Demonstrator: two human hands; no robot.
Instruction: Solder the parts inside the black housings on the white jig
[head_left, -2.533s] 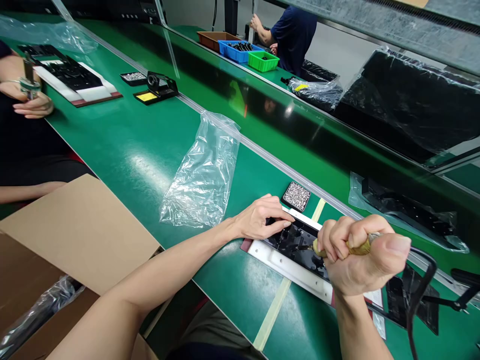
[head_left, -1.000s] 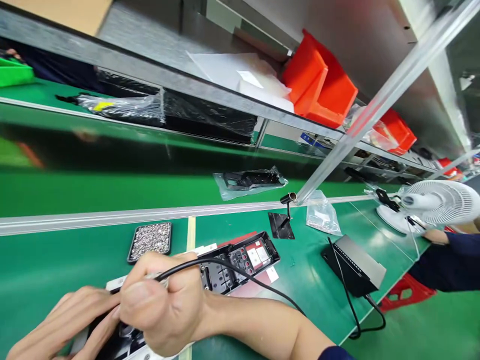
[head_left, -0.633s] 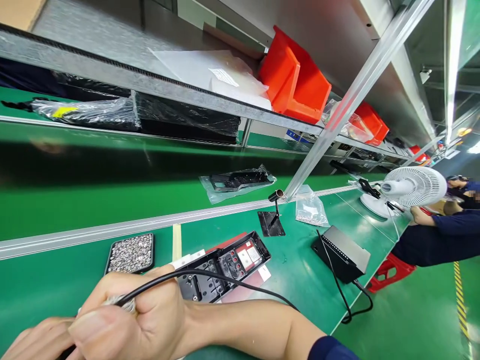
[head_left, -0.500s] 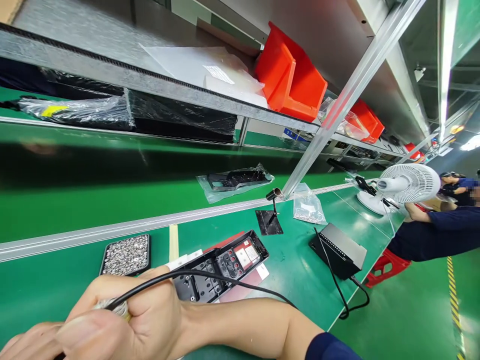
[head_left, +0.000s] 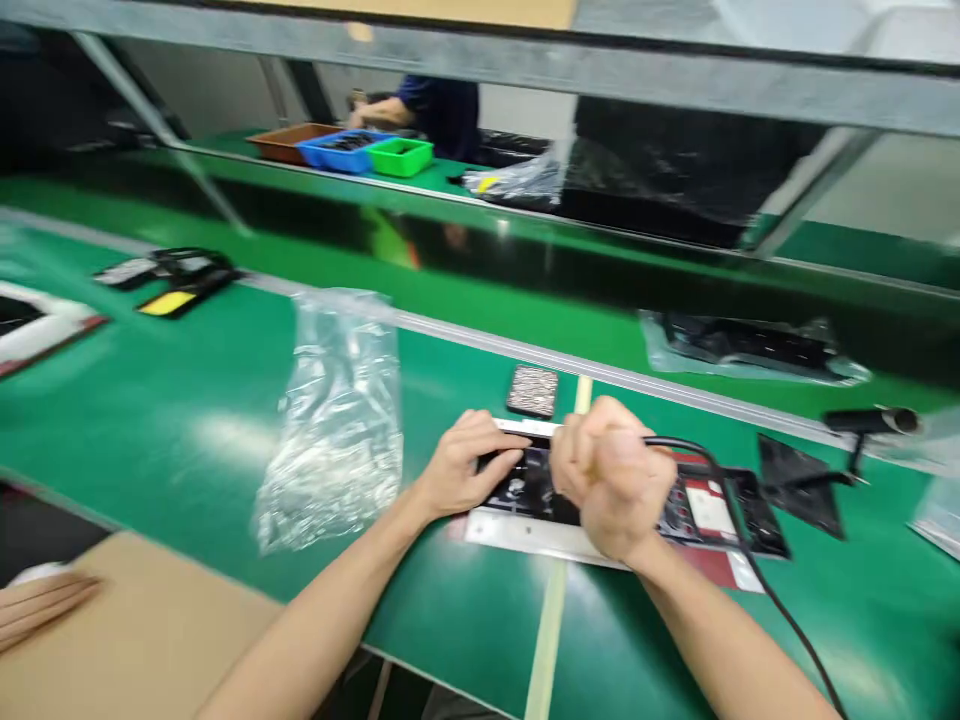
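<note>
One corded tool (head_left: 664, 441) fills your clenched right hand (head_left: 619, 480) over the case (head_left: 538, 488); your left hand (head_left: 469, 465) touches the case, grip unclear.

Motion blur throughout; pale glare on green bench (head_left: 210, 440).

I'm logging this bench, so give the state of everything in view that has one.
Right hand: clenched, cable emerging.
Left hand: fingertips at the case.
Case: open side up, partly covered by hands.
Tray: filled with small metal pieces.
Clear bag: crumpled, lying flat.
Blue bin: holding black parts.
Rear part: bagged.
</note>
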